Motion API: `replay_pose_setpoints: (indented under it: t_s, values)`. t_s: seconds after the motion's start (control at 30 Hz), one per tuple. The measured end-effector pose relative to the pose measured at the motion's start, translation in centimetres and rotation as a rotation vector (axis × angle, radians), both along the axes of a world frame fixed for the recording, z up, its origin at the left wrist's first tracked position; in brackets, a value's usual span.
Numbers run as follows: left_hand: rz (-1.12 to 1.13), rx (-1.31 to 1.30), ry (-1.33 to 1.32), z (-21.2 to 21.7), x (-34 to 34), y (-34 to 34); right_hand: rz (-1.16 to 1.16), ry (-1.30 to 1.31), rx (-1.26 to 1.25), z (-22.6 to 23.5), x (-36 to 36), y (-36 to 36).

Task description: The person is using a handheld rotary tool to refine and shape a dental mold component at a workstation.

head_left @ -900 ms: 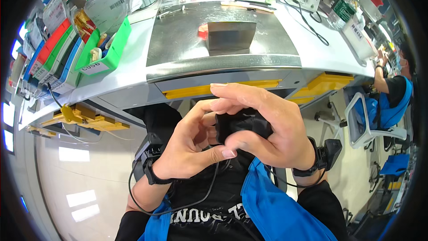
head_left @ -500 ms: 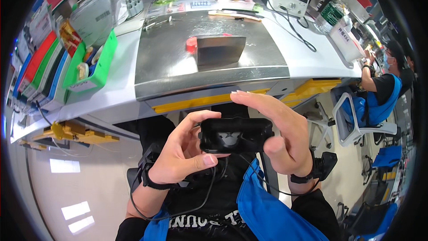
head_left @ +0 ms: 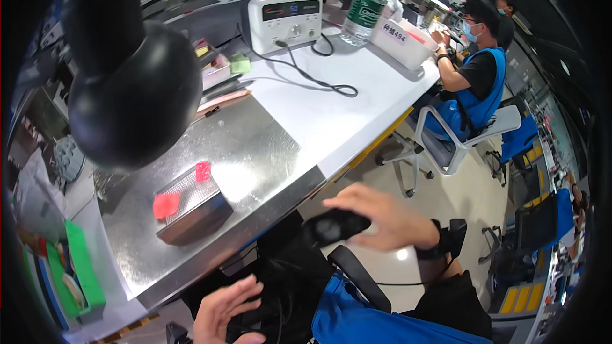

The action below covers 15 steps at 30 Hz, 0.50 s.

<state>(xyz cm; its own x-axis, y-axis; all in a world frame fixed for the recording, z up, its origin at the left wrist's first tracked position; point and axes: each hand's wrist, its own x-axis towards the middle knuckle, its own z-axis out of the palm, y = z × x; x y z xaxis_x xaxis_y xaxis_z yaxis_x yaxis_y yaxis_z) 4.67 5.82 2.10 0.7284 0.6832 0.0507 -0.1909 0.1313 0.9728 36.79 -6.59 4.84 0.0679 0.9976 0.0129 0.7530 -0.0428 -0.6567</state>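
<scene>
My right hand (head_left: 386, 220) reaches left at lap height, below the bench edge, and grips a small black device (head_left: 331, 226) with blurred fingers. My left hand (head_left: 224, 311) is low in the picture, apart from the device. Its fingers are spread and hold nothing, and it rests over dark clothing and a thin black cable in my lap. A black band with a small unit sits on my right wrist (head_left: 446, 245).
On the bench's steel plate (head_left: 255, 153) stands a metal box (head_left: 191, 207) with red tags. A black round lamp head (head_left: 134, 89) hangs at upper left. A white instrument (head_left: 284, 22), bottle (head_left: 362, 6) and white bin (head_left: 405, 41) stand behind. A co-worker (head_left: 475, 83) sits at right.
My left hand has let go of the black device and dropped to my lap. My right hand keeps the device. The view has swung to the right along the bench.
</scene>
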Motion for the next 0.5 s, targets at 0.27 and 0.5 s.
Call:
replay_pose_setpoints:
  t_s: [0.27, 0.5]
  values:
    - [0.005, 0.22, -0.265, -2.6, -4.5, 2.3, -0.458, -0.385, -0.018, -7.0, 12.9, -5.9]
    - [-0.299, 0.5, -0.698, 0.5, -3.8, 5.0, -0.487, -0.601, 0.057, -7.6, 16.6, -4.5]
